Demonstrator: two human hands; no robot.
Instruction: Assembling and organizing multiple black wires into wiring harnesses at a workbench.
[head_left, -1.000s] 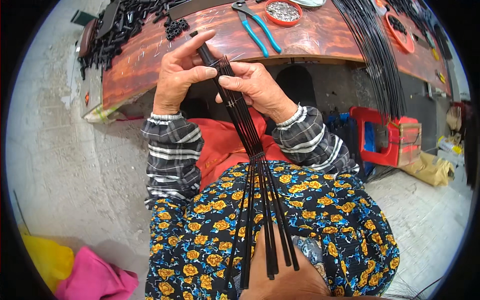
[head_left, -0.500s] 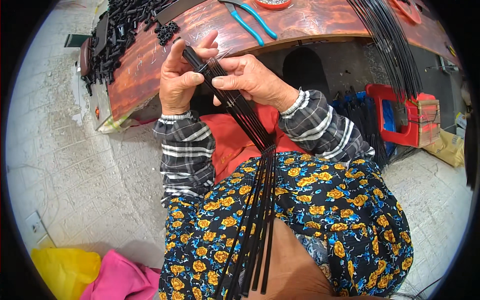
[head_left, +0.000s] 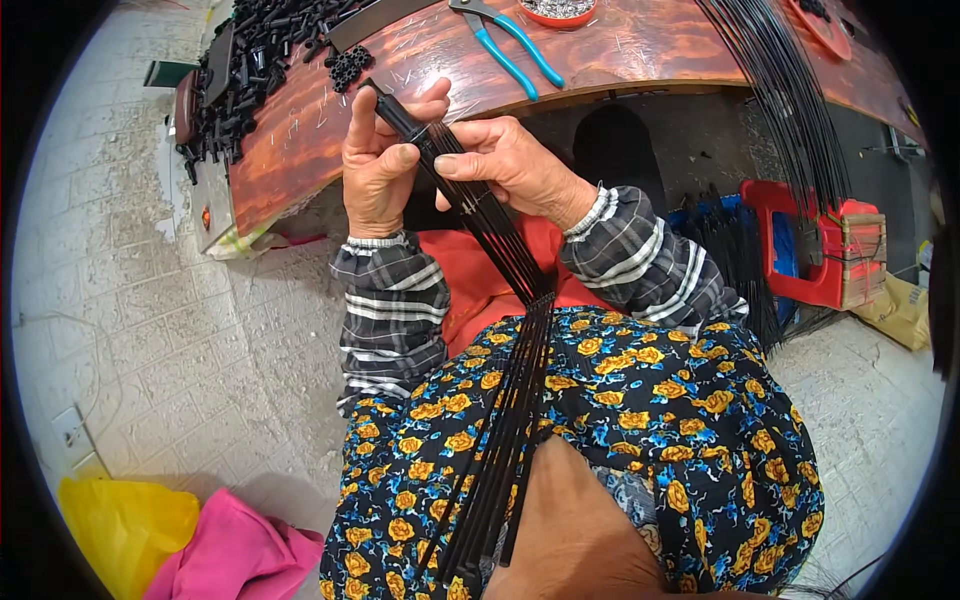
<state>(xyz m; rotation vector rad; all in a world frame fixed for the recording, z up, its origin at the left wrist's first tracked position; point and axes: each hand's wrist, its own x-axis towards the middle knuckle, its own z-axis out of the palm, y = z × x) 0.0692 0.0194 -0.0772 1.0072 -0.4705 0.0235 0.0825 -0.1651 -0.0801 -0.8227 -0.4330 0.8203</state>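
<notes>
A black umbrella frame lies slanting across my lap, its thin ribs bunched together and their lower ends spread over the flowered cloth. My left hand holds the upper end at a black plastic piece, its thumb and fingers around it and one finger at the tip. Just below, my right hand pinches the ribs near the joint between thumb and fingers. Small metal fittings show along the ribs. What lies under my right fingers is hidden.
On the wooden table are teal-handled pliers, a red dish of small metal parts and a heap of black plastic pieces. Long black ribs hang over its right edge. A red stool stands at right.
My left hand and the frame's top have shifted slightly right and down, the table also sitting a little lower in view. The ribs' lower ends have swung left and closer together.
</notes>
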